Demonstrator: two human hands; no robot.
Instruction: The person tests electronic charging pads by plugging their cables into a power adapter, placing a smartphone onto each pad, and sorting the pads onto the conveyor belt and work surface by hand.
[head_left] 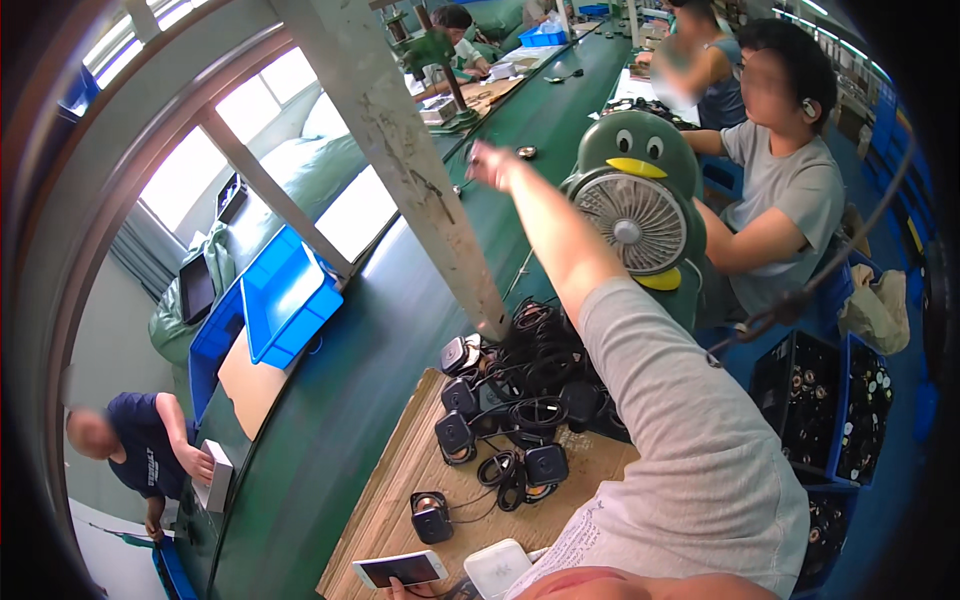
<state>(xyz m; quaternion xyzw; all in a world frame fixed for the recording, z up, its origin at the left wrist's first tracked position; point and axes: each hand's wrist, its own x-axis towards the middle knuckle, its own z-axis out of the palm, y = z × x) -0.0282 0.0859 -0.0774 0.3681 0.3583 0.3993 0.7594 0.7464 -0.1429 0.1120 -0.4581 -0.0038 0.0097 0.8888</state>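
Note:
My right arm, in a grey sleeve, stretches far across the green conveyor belt (350, 350). My right hand (490, 166) is above the belt's far part, close to a small round part (526, 153); its fingers are too small and smeared to read. At the lower edge my left hand (396, 590) is closed on a smartphone (400, 569) with a white frame and dark screen. Beside it lies a white square device with rounded corners (497, 570). Several black square devices (455, 437) with coiled black cables (540, 411) lie piled on a cardboard sheet (385, 490).
A penguin-shaped green fan (630, 215) stands beside my right arm. A pale post (400, 150) rises over the belt. Blue trays (290, 300) sit across it. Co-workers sit at right and far; another, at left, holds a white box (213, 478). Crates of parts (795, 400) stand right.

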